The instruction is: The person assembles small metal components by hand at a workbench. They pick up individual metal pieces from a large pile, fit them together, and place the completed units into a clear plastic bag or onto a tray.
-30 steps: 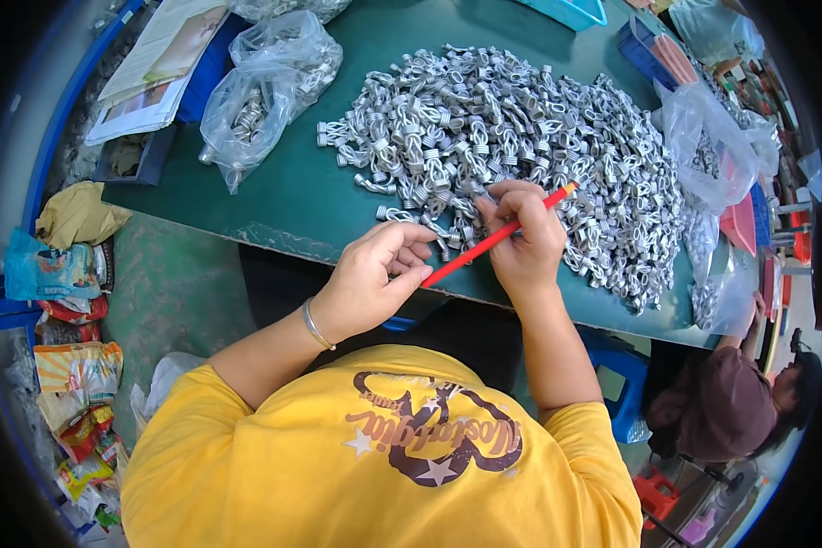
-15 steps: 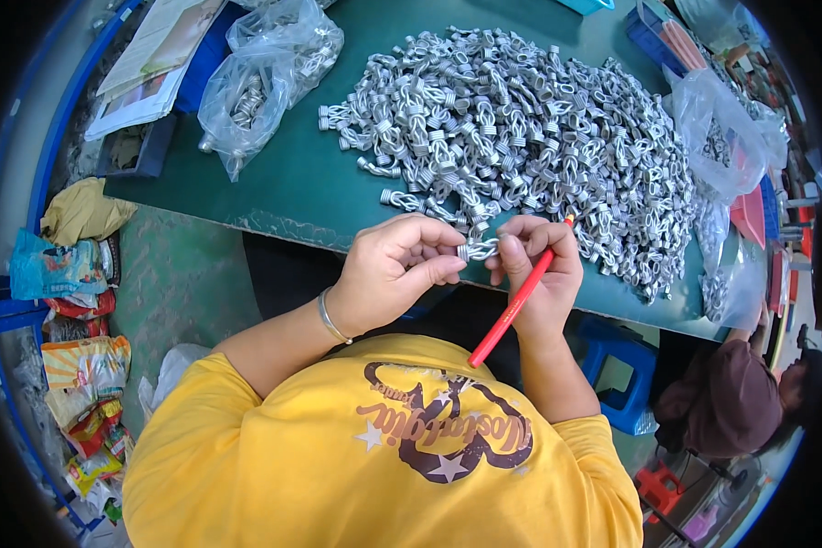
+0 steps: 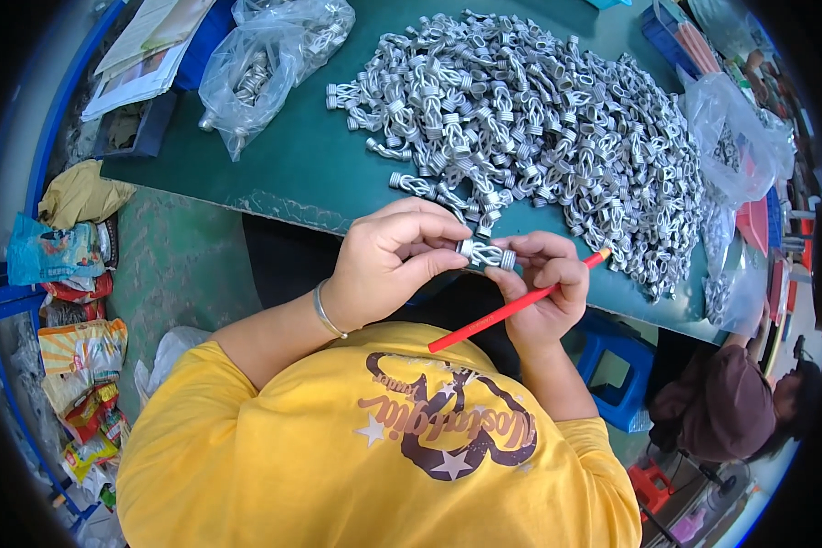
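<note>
Green worktop (image 3: pixel 247 173) is stretching across the upper half of the frame, and just below its near edge, around the centre, one small silvery piece (image 3: pixel 487 254) is hanging between two hands. It's showing ribbed ends and a twisted, open-looped middle. Looks like metal, so I'm judging it light, stiff and not easily broken, perhaps a touch slippery on its smooth loops; those ribbed ends are offering the better bite for fingertips, one at each side, leaving the loops free.

And that's how it's being held! The left hand (image 3: pixel 388 256) is pinching the left end between thumb and fingers; the right hand (image 3: pixel 550 292) is pinching the other end, its remaining fingers curling around a red pencil-like stick (image 3: pixel 493 321) that's slanting across below the piece.

Moving outward, a big heap of similar pieces (image 3: pixel 530 128) is sprawling over the upper middle and right, a few stragglers lying near the left fingers. A clear plastic bag (image 3: pixel 247 87) is slumping at upper left, another bag (image 3: pixel 731 137) is sagging at upper right, a blue stool (image 3: pixel 626 370) is standing below the worktop's edge, and a co-worker (image 3: pixel 735 402) is sitting at lower right.
</note>
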Action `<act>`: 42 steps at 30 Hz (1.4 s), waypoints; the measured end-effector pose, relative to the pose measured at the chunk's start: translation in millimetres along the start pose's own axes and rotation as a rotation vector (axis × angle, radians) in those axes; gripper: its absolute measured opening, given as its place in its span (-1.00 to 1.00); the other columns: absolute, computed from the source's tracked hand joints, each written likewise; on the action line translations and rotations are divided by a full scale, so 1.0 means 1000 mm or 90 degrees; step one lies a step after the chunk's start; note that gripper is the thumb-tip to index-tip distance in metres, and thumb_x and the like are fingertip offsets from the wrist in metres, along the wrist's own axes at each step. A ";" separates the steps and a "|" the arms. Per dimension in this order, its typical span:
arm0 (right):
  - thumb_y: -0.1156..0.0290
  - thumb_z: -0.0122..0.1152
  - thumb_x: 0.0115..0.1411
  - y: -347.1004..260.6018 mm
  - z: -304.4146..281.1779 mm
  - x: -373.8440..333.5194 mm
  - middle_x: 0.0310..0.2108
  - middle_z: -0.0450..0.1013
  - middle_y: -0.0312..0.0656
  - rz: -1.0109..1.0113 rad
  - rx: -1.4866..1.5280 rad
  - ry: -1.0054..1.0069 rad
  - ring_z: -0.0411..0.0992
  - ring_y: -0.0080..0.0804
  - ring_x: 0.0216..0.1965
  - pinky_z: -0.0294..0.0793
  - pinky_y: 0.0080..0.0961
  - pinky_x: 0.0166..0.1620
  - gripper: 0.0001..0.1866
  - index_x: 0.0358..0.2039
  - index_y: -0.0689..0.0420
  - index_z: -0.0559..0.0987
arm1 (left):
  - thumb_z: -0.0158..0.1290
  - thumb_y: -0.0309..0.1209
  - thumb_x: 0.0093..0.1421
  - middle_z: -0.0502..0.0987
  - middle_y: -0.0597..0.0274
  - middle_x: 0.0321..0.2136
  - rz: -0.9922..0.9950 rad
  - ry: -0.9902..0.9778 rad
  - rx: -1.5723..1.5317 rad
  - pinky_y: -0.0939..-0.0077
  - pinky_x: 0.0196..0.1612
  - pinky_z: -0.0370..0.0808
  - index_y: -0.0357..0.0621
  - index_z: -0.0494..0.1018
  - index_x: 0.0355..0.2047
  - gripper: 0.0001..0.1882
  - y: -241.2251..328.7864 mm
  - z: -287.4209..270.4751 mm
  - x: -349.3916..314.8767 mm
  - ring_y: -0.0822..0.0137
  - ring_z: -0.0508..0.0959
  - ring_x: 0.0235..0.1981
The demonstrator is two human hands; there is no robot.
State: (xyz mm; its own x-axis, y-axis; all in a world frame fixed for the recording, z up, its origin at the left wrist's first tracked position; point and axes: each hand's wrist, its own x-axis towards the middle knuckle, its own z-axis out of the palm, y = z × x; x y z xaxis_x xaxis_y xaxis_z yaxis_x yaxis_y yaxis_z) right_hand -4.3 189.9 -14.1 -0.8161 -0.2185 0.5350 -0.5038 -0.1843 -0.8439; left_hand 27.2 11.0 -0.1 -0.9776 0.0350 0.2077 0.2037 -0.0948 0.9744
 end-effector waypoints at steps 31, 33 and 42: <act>0.71 0.21 0.01 0.008 0.000 0.021 -0.25 0.47 0.06 0.080 0.019 -0.051 0.41 -0.53 -0.43 0.44 -0.65 -0.32 -0.69 -0.50 0.15 0.22 | 0.08 -0.56 0.10 0.50 0.23 -0.41 -0.277 0.078 -0.191 0.83 -0.60 0.22 -0.31 0.38 -0.10 -0.68 0.009 -0.002 0.008 0.65 0.33 -0.60; 0.70 0.19 0.03 0.002 0.001 0.018 -0.25 0.46 0.06 0.174 0.123 -0.025 0.43 -0.50 -0.39 0.45 -0.63 -0.29 -0.70 -0.50 0.15 0.22 | 0.10 -0.58 0.08 0.49 0.24 -0.39 -0.184 0.068 -0.113 0.80 -0.52 0.29 -0.32 0.42 -0.16 -0.72 0.006 -0.003 0.007 0.61 0.38 -0.54; 0.76 0.20 -0.02 0.007 0.004 0.011 -0.26 0.41 0.07 0.049 0.039 0.002 0.46 -0.35 -0.28 0.52 -0.54 -0.25 -0.66 -0.48 0.17 0.20 | 0.16 -0.64 -0.02 0.48 0.24 -0.41 -0.011 0.024 0.058 0.71 -0.32 0.35 -0.30 0.50 -0.28 -0.76 0.010 -0.002 0.002 0.52 0.44 -0.39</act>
State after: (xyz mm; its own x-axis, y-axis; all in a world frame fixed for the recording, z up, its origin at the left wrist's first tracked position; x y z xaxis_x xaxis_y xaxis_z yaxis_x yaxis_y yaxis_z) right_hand -15.5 182.8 -14.1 -0.8523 -0.2316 0.4691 -0.4222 -0.2250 -0.8781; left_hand 26.9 7.7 9.8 -0.9820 -0.0011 0.1890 0.1890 -0.0029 0.9820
